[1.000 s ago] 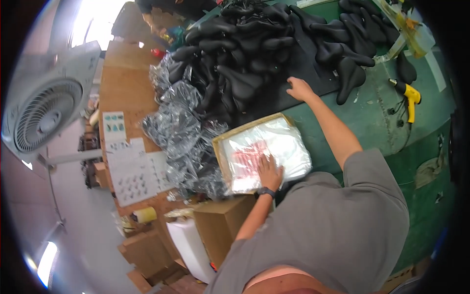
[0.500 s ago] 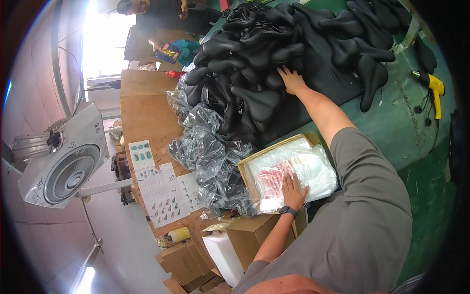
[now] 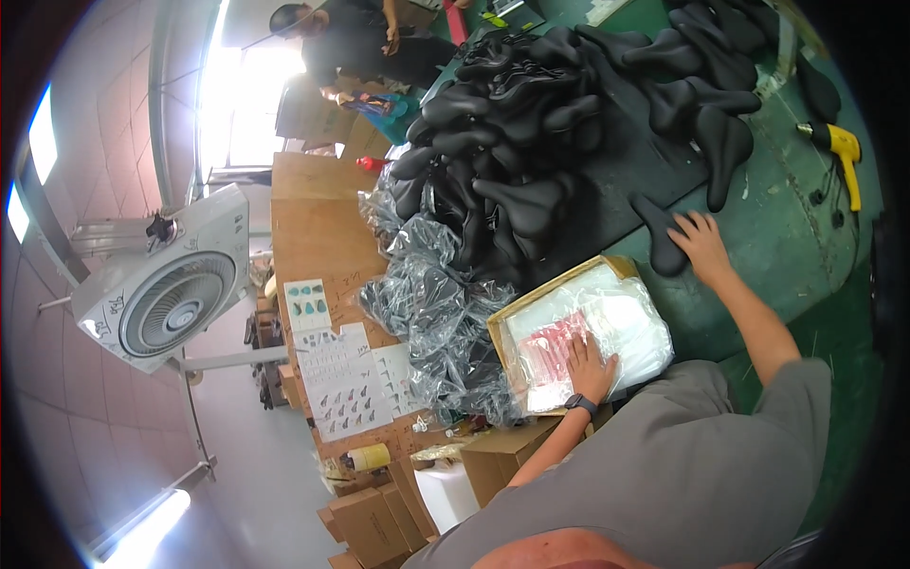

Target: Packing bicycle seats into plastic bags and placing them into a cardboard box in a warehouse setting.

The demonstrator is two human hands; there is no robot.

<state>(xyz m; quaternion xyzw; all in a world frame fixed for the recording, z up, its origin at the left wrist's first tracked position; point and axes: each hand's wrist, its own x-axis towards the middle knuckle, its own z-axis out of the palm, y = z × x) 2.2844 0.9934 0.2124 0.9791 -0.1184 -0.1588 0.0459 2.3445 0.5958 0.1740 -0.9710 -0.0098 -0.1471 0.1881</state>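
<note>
My left hand, with a dark watch on its wrist, lies flat with fingers stretched over clear plastic bags with red print. The bags fill an open cardboard box at the table's near edge. To the right of the box, my right hand has hold of a black bicycle saddle at its side, fingers bent over the edge. This saddle rests at the border of a dark mat. Beyond it rises a big heap of black saddles.
Saddles wrapped in clear plastic lie left of the box. More loose saddles and a yellow heat gun are on the green table. A fan stands at left; another person is at the far side.
My right hand has come back from the heap toward me and to the right, bringing one saddle to the mat's edge. My left hand stays on the bags; the view has shifted slightly.
</note>
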